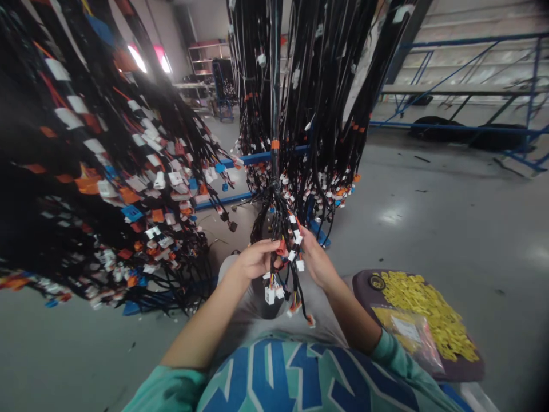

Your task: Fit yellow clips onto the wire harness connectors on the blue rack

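Wiring harness (275, 164): frame centre, long axis near vertical, connector ends pointing down.
Left hand (256, 258): lower centre, pinching a red connector (281, 248).
Right hand (316, 260): beside white connectors (297, 237); whether gripping, cannot tell.

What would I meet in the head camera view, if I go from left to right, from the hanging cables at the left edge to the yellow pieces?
Hanging cables with connectors, left hand, red piece, right hand, yellow pieces.
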### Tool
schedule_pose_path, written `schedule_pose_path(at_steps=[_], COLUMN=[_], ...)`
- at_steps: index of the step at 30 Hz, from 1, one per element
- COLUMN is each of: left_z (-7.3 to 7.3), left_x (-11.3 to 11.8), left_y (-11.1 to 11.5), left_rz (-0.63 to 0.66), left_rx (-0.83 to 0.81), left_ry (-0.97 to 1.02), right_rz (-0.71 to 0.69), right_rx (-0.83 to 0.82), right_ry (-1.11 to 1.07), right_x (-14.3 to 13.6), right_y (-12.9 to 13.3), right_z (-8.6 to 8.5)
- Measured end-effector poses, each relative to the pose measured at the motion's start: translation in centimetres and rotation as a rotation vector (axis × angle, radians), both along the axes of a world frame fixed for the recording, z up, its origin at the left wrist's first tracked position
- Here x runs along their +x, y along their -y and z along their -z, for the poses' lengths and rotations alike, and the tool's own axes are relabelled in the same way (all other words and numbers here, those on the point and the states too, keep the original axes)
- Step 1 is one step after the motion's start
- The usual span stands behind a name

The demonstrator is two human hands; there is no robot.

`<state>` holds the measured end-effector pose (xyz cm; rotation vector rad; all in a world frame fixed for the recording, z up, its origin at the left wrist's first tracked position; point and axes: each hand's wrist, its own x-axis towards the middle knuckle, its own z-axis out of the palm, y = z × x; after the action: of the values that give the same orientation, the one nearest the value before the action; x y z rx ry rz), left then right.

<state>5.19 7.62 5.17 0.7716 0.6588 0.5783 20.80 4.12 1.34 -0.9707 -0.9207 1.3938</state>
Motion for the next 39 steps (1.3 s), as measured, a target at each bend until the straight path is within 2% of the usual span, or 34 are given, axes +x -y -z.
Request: schedule_pose_path(at_steps=[3, 6, 10, 12, 15, 17, 20, 25, 33, 39], left_z=[0.2, 0.3, 0.5, 0.6, 0.8, 0.9, 0.9, 0.1, -1.7, -1.5], left_x=[0.7, 1.5, 2.5, 3.0, 3.5, 3.6, 3.5, 3.0, 3.2, 3.4], left_y=[-0.3, -0.6, -0.8, -0.8, -0.8, -0.8, -0.6, -0.1, 0.5, 0.4], left_rz=[0.034, 0.052, 0.072, 0.059, 0.027, -0.001, -0.032, -0.087, -0.236, -0.253], left_rx=[0.005, 0.020, 0.103, 0.119, 0.108, 0.121, 0.136, 0.128, 0.044, 0.041], left_ry=[0.001, -0.011, -0.022, -0.024, -0.046, -0.057, -0.065, -0.117, -0.260, -0.272], right_rz=[0.240, 0.312, 0.411, 0.415, 0.451, 0.531, 0.622, 0.714, 0.776, 0.768], right_rx=[-0.062, -0.220, -0.384, -0.554, -0.686, -0.742, -0.804, -0.922, -1.177, -1.214], right_ry=[0.046, 0.184, 0.438, 0.566, 0.850, 0.972, 1.013, 1.044, 1.087, 1.103], right_x=[2.8, 7.5, 14.6, 17.1, 18.6, 18.6, 18.1, 18.4, 19.3, 19.4], right_y=[1.4, 5.0, 13.9, 19.0, 25.0, 27.0, 27.2, 24.7, 20.6, 19.7], right_z=[2.0, 5.1, 11.0, 13.9, 17.1, 18.4, 19.6, 20.8, 20.7, 20.6])
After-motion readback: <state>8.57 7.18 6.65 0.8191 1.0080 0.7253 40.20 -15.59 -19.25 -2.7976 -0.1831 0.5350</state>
